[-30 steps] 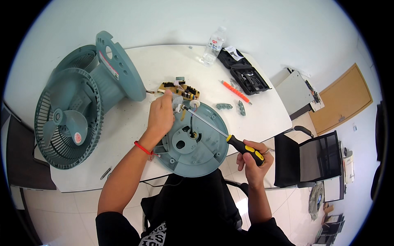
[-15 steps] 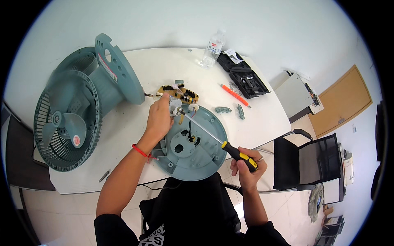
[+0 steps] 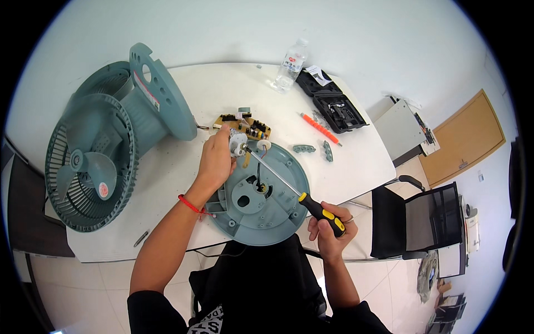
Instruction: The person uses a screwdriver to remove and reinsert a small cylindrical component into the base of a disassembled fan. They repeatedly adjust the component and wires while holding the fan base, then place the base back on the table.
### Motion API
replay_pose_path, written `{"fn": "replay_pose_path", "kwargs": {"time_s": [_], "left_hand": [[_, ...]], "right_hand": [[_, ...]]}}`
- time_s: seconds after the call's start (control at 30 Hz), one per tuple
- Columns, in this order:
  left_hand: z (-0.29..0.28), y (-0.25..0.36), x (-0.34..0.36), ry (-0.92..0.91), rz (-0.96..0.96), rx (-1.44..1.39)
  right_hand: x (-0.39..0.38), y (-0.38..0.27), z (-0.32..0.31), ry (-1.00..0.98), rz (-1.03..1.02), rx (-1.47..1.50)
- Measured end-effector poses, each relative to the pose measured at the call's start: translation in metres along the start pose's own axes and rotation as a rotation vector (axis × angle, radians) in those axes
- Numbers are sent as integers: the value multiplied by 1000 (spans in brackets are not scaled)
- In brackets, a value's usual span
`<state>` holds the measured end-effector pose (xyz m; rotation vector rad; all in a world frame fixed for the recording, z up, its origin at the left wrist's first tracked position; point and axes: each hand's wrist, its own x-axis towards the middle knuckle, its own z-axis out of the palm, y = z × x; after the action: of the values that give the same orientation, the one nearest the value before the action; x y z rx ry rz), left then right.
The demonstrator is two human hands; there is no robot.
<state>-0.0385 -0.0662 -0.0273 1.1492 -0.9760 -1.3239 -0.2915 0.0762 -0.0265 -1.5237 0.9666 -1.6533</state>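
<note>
My left hand (image 3: pixel 216 158) grips a small silvery motor (image 3: pixel 237 143) above the far edge of a round grey-green fan base (image 3: pixel 278 214). In my right hand (image 3: pixel 334 228) is a long screwdriver (image 3: pixel 318 210) with a black and yellow handle. Its shaft slants up to the left, and the tip meets the motor's face by my left fingers. Just behind the motor lies a tan circuit board (image 3: pixel 258 129) with black parts and wires. A round white part (image 3: pixel 264 145) on wires hangs beside the motor. My left fingertips are partly hidden.
A grey-green fan body (image 3: pixel 119 133) with blades takes up the table's left side. Toward the back right are a water bottle (image 3: pixel 291 65), a black tool case (image 3: pixel 336 108), an orange rod (image 3: pixel 321 129) and small green parts (image 3: pixel 327 151). A pen (image 3: pixel 141 239) lies near the front-left edge.
My right hand has shifted its hold slightly on the screwdriver handle. The tip stays against the motor, and my left hand is nearly still.
</note>
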Motion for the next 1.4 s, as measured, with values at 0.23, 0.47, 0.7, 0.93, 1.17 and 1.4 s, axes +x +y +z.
{"fn": "replay_pose_path", "kwargs": {"time_s": [0.23,0.47,0.7,0.93,1.17,1.4], "left_hand": [[-3,-3,1,-16,47,88],[8,1,-7,79,119,143],[3,-17,3,98,192,218],[5,-10,0,97,130,200],[2,-16,3,77,191,307],[7,-6,-3,87,113,125]], "right_hand": [[8,-15,-4,42,121,-59],[17,-45,-6,66,269,-42],[21,-53,-2,141,308,-10],[20,-50,-15,-151,-155,-435],[19,-50,-28,-121,-89,-557],[19,-30,-25,-73,-281,-417]]}}
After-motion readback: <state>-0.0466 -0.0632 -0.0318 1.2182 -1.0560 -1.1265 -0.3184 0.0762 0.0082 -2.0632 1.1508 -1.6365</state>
